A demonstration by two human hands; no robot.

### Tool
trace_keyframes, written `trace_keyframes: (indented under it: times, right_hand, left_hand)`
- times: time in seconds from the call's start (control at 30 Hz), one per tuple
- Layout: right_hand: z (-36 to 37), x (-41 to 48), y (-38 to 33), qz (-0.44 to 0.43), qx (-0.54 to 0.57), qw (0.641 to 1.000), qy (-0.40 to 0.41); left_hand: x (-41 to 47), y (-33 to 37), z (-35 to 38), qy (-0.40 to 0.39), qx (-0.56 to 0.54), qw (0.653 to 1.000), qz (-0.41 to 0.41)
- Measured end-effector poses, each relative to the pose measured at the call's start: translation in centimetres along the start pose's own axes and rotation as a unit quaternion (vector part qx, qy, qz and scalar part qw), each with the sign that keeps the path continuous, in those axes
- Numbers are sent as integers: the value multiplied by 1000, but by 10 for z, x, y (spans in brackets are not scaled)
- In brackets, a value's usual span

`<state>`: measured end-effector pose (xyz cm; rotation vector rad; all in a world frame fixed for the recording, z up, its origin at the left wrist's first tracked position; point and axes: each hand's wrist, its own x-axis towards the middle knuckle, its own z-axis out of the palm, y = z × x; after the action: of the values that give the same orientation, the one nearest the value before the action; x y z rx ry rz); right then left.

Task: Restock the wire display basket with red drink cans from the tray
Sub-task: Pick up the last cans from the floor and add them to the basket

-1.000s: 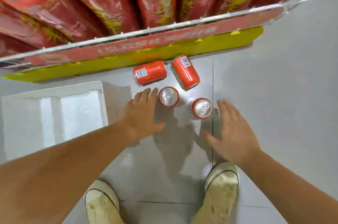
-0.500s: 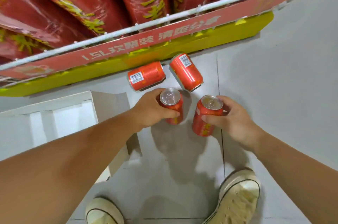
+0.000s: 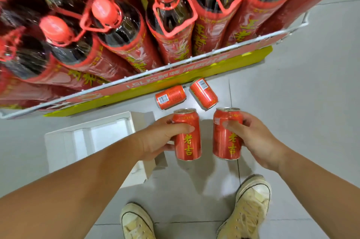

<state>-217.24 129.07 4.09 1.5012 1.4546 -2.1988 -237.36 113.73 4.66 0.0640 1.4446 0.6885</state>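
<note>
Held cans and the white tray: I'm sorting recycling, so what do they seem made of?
The left held can and right held can look like thin metal, probably aluminium: silvery top rims, glossy red printed sides catching highlights. The white tray looks like matte foam, perhaps moulded pulp: thick walls, no shine; I cannot tell which.

We see a bright, even scene, lit from overhead. Soft, pale shadows pool on the grey floor (image 3: 302, 121) below the arms. Glare streaks the shiny wrap on the big bottles (image 3: 118, 30), and thin highlights run down the left can (image 3: 187, 141) and the right can (image 3: 227, 137). The upper left corner smears with blur, while the centre is sharp. Wide-angle distortion bows the wire basket rail (image 3: 148, 71) and stretches the left forearm (image 3: 74, 184) at the lower edge.
</note>
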Motion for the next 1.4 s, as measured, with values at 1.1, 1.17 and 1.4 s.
trace_keyframes:
  times: [1.1,1.17,1.4]
  right_hand:
    - [131,-548,-463,-286,-31,947,144]
    - [143,-572,-491,-311,-28,938,148]
    - [180,-626,-588,-396,-39,908,133]
  left_hand:
    - [-694,309,48,96,42,924,368]
    - [-729,320,44,109,31,908,403]
    - [-826,365,28,159,6,856,492]
